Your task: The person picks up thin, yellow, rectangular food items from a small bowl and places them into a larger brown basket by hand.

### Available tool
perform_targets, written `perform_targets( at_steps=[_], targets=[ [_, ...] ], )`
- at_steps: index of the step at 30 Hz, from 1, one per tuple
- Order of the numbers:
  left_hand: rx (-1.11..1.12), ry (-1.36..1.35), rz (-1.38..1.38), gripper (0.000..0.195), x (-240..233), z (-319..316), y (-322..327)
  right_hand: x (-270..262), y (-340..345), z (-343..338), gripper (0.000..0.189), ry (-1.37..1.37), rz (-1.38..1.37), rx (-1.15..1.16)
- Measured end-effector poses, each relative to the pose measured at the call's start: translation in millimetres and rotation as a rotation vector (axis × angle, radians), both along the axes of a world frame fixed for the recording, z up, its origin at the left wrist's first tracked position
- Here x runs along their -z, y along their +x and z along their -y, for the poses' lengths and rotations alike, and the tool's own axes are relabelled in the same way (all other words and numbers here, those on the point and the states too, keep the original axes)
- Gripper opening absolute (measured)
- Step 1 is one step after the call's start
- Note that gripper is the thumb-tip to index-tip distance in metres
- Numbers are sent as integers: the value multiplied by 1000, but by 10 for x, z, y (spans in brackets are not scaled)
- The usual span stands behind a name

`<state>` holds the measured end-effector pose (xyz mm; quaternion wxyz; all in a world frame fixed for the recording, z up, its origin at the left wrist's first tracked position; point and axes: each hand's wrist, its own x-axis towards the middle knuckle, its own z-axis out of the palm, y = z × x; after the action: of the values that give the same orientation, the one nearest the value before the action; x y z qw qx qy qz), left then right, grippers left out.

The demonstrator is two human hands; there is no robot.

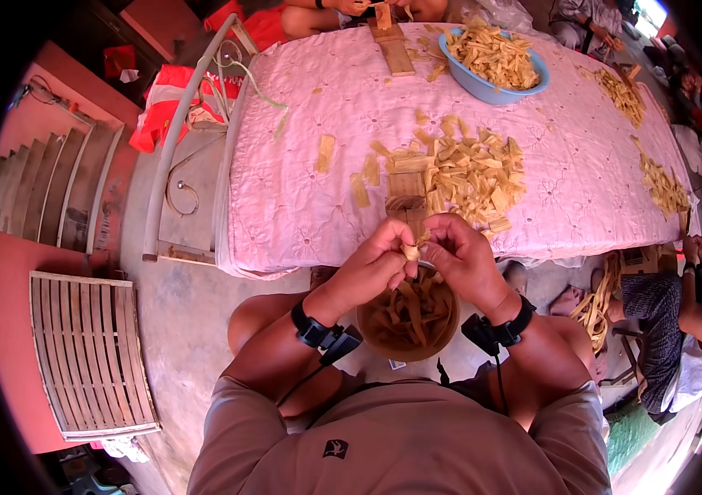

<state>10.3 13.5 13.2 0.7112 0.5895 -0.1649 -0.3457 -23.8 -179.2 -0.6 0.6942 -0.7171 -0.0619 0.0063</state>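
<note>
Between my two hands a short strip of tan dried plant fibre (411,252) is pinched, bent or folded at its end. My left hand (382,250) grips it with thumb and fingers, and my right hand (459,257) holds its other end. Below them stands a round brown tub (366,331) with long loose fibre strips (416,309) inside. Just beyond my fingers a wooden block (406,185) lies at the near table edge, partly hidden by my hands. A heap of folded fibre pieces (474,173) rests right beside it.
A pink quilted cloth (289,204) covers the table. Toward the back sits a blue basin (487,93) piled with folded pieces, near another wooden board (397,55). A metal rail (184,124) stands at the left. Other people sit around, one at the right (697,334).
</note>
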Motion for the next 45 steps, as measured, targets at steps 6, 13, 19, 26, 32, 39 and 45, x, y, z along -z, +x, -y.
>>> perform_targets(
  at_steps=[6, 13, 19, 26, 32, 39, 45],
  targets=[
    [0, -21, 103, 22, -26, 14, -39, -175, 14, 79, 20, 103, -300, -172],
    [-9, 56, 88, 20, 11, 18, -22, -82, -1, 21, 14, 43, -163, -145],
    [-19, 31, 122, 21, 38, 47, -22, -182, 8, 41, 12, 20, -206, -128],
    [-19, 62, 202, 22, 52, 75, -46, -75, 18, 33, 12, -138, -87, -64],
    [-29, 178, 354, 39, -3, 63, -101, -158, 65, 129, 13, -348, 81, 139],
    [17, 211, 136, 33, -50, 98, -83, -202, 41, 142, 10, -101, -145, 28],
    [33, 282, 262, 16, 61, 121, -69, -151, 29, 41, 5, -242, 111, -14]
  ],
)
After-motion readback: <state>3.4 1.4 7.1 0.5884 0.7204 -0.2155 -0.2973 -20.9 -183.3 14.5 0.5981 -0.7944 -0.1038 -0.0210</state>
